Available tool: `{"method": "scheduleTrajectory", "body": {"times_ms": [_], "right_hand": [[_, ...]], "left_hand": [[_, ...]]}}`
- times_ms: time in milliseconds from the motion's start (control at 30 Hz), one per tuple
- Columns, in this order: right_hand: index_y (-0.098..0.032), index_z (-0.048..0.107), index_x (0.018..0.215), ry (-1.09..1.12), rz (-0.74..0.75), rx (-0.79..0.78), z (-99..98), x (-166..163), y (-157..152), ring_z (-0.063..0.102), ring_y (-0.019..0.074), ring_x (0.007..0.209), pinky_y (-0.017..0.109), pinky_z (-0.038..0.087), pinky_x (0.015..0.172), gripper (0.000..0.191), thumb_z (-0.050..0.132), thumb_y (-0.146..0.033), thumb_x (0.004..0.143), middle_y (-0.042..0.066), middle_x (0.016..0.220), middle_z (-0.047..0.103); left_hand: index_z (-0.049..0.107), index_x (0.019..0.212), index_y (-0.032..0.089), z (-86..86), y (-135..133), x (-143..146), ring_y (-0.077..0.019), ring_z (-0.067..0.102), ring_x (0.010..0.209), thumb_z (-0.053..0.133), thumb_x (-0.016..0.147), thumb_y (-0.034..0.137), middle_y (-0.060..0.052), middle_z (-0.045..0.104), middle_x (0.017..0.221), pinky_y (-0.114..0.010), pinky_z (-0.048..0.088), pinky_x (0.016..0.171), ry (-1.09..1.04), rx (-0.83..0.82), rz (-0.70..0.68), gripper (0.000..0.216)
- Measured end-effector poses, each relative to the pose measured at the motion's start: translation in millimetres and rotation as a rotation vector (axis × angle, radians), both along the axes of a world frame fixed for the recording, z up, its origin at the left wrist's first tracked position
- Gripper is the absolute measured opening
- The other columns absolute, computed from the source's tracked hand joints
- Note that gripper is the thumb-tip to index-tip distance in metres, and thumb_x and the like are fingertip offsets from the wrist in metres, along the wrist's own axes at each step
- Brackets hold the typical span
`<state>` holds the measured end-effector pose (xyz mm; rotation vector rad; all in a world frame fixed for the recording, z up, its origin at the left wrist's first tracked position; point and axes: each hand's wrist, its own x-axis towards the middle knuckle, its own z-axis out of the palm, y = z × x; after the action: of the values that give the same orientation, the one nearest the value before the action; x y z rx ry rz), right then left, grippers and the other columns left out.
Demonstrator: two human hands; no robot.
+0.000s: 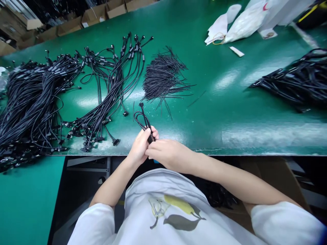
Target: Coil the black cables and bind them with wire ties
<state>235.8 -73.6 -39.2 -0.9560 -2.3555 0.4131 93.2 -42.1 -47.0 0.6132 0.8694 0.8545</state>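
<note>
A black cable [145, 119], folded into a loop with a connector at its upper end, stands up out of my left hand [140, 143]. My left fingers and thumb are wrapped round its bundled middle. My right hand [167, 153] presses against the lower part of the bundle, its fingers pinched together; what lies between those fingertips is hidden. Just beyond my hands lies a pile of thin black twist ties [163, 76]. To the left of it spreads a loose bunch of black cables [109, 92] with connectors on their ends.
A large heap of black cables [30, 98] covers the left of the green table [204, 122]. On the right lies a pile of bagged black cables [296, 81]. White plastic bags [245, 27] sit at the far right, and cardboard boxes [94, 15] line the far edge.
</note>
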Motion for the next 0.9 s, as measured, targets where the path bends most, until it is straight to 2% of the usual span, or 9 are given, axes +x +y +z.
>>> {"method": "scheduleTrajectory", "body": {"times_ms": [133, 200, 300, 433, 500, 600, 667, 800, 900], "right_hand": [[-0.019, 0.063, 0.093, 0.584, -0.265, -0.468, -11.9, 16, 26, 0.056, 0.0160, 0.086, 0.030, 0.046, 0.077, 0.022, 0.056, -0.039, 0.088, 0.004, 0.092, 0.062], [-0.017, 0.064, 0.081, 0.754, -0.277, -0.617, -13.7, 17, 35, 0.056, 0.0164, 0.089, 0.031, 0.046, 0.080, 0.029, 0.061, -0.046, 0.083, 0.004, 0.092, 0.060], [-0.016, 0.060, 0.063, 1.002, -0.287, -0.760, -11.4, 13, 39, 0.054, 0.0140, 0.084, 0.027, 0.045, 0.077, 0.037, 0.064, -0.049, 0.080, 0.004, 0.088, 0.056], [-0.017, 0.054, 0.071, 1.303, -0.115, -1.209, -2.1, 12, 34, 0.041, 0.0091, 0.057, 0.024, 0.039, 0.051, 0.041, 0.067, -0.056, 0.075, 0.000, 0.076, 0.047], [-0.018, 0.050, 0.070, 1.356, 0.010, -1.334, 2.1, 15, 30, 0.041, 0.0096, 0.057, 0.024, 0.039, 0.048, 0.047, 0.062, -0.063, 0.075, 0.000, 0.076, 0.045], [-0.018, 0.048, 0.067, 1.375, 0.043, -1.335, 3.5, 18, 26, 0.046, 0.0115, 0.063, 0.026, 0.045, 0.054, 0.049, 0.061, -0.064, 0.077, 0.000, 0.076, 0.044], [-0.017, 0.050, 0.067, 1.374, -0.044, -1.289, 1.0, 17, 24, 0.047, 0.0117, 0.064, 0.027, 0.047, 0.055, 0.047, 0.065, -0.062, 0.075, 0.000, 0.076, 0.045], [-0.017, 0.057, 0.070, 1.315, -0.298, -1.076, -6.0, 15, 24, 0.047, 0.0117, 0.062, 0.027, 0.046, 0.056, 0.043, 0.068, -0.059, 0.074, 0.001, 0.072, 0.047], [-0.016, 0.060, 0.065, 1.058, -0.387, -0.813, -6.6, 23, 24, 0.052, 0.0133, 0.069, 0.028, 0.048, 0.061, 0.045, 0.060, -0.058, 0.081, 0.004, 0.079, 0.051]], "left_hand": [[0.053, 0.083, 0.016, 1.1, -9, 1, -0.0087, 0.041, 0.059, 0.067, 0.080, 0.034, 0.004, 0.041, 0.065, -0.023, 0.039, 0.057, -0.081, 0.027, -0.211, 0.023], [0.053, 0.081, 0.016, 2.0, -16, 3, -0.0086, 0.040, 0.057, 0.067, 0.080, 0.036, 0.004, 0.040, 0.064, -0.023, 0.040, 0.056, -0.143, -0.007, -0.370, 0.025], [0.056, 0.088, 0.015, 3.5, -21, 3, -0.0079, 0.039, 0.057, 0.064, 0.083, 0.035, 0.004, 0.040, 0.066, -0.021, 0.039, 0.052, -0.179, -0.041, -0.412, 0.023], [0.058, 0.100, 0.015, 4.3, -22, -4, -0.0070, 0.037, 0.056, 0.061, 0.086, 0.033, 0.003, 0.041, 0.070, -0.019, 0.038, 0.049, -0.180, -0.028, -0.392, 0.023], [0.059, 0.099, 0.015, 2.9, -22, -8, -0.0063, 0.034, 0.053, 0.064, 0.084, 0.036, 0.004, 0.038, 0.067, -0.018, 0.037, 0.047, -0.184, -0.039, -0.402, 0.027], [0.060, 0.094, 0.014, -0.2, -23, -10, -0.0053, 0.028, 0.049, 0.062, 0.081, 0.054, 0.005, 0.033, 0.063, -0.017, 0.035, 0.045, -0.180, -0.063, -0.408, 0.042], [0.060, 0.091, 0.014, -1.7, -23, -9, -0.0050, 0.026, 0.047, 0.057, 0.082, 0.062, 0.006, 0.031, 0.061, -0.017, 0.033, 0.043, -0.174, -0.089, -0.398, 0.049], [0.062, 0.095, 0.013, -2.2, -25, -4, -0.0055, 0.031, 0.050, 0.062, 0.084, 0.048, 0.004, 0.035, 0.064, -0.016, 0.034, 0.045, -0.182, -0.131, -0.386, 0.037], [0.062, 0.098, 0.012, -4.1, -27, -4, -0.0062, 0.036, 0.055, 0.068, 0.081, 0.041, 0.003, 0.038, 0.066, -0.017, 0.035, 0.050, -0.187, -0.133, -0.408, 0.034]]}}
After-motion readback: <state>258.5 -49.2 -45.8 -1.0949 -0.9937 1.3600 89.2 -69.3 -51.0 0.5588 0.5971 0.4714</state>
